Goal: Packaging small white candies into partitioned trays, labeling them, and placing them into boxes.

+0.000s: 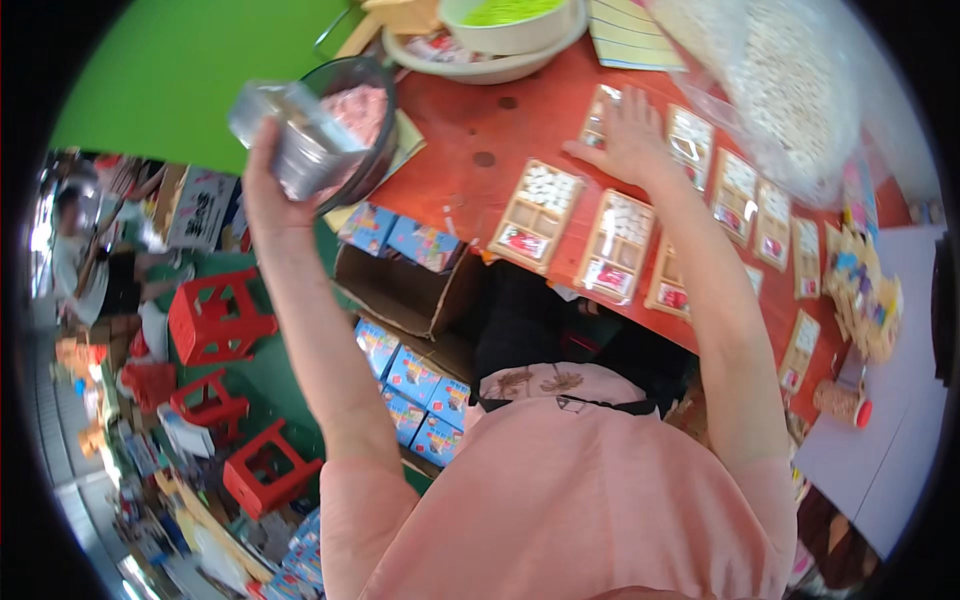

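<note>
My left hand (272, 185) is raised at the left, gripping a blurred stack of clear plastic boxes (300, 135) beside a dark bowl (388, 140) of pink pieces. My right hand (632, 140) lies spread at the far side of the red table (455, 135), fingers apart, against a small compartment tray (597, 118) it partly covers. Nearer me are two wooden compartment trays (519, 209) (613, 246) with white pieces at one end and a red packet at the other. Several similar trays, such as one (735, 195), stand to the right of my forearm, which hides part of another.
A clear bag (790, 90) of white pieces fills the far right. Pale basins (490, 70) with green contents stand at the back. An open carton (400, 290) and blue boxes (415, 375) sit below the table's edge. Red stools (220, 315) and a person (85, 265) are at the left.
</note>
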The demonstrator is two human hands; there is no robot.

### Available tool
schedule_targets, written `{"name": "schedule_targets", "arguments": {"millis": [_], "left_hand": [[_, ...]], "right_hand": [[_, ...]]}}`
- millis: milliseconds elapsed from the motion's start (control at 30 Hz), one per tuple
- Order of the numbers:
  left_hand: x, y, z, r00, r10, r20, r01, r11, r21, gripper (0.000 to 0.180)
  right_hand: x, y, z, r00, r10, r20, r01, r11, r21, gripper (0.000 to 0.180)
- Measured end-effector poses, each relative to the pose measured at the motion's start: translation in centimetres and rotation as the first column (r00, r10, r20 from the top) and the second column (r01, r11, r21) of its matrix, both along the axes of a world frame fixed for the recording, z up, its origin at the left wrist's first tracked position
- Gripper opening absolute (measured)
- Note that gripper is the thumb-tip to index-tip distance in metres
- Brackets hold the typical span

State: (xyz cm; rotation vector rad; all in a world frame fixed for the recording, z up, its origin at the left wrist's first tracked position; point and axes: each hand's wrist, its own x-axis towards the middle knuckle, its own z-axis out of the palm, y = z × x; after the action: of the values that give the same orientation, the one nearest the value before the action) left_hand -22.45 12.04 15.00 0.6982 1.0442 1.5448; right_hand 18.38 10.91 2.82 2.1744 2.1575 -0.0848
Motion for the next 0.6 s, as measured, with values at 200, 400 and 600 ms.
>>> {"name": "schedule_targets", "arguments": {"millis": [200,400,600], "left_hand": [[-4.2,7.9,-1.7,0.891,-0.203,-0.406,0.129,0.971,-0.202,0.051],[-3.9,8.0,-5.7,0.516,-0.181,-0.838,0.07,0.983,-0.169,0.099],[4.9,0.9,-3.1,-0.005,0.472,-0.882,0.027,0.882,0.471,0.069]], "right_hand": [[0.1,-0.3,-1.2,0.996,-0.009,-0.086,0.021,0.99,0.142,0.113],[-0.4,-0.5,-0.7,0.989,0.037,-0.146,-0.018,0.992,0.125,0.111],[1.0,-0.8,-2.5,0.997,0.052,-0.055,-0.037,0.969,0.245,0.095]]}}
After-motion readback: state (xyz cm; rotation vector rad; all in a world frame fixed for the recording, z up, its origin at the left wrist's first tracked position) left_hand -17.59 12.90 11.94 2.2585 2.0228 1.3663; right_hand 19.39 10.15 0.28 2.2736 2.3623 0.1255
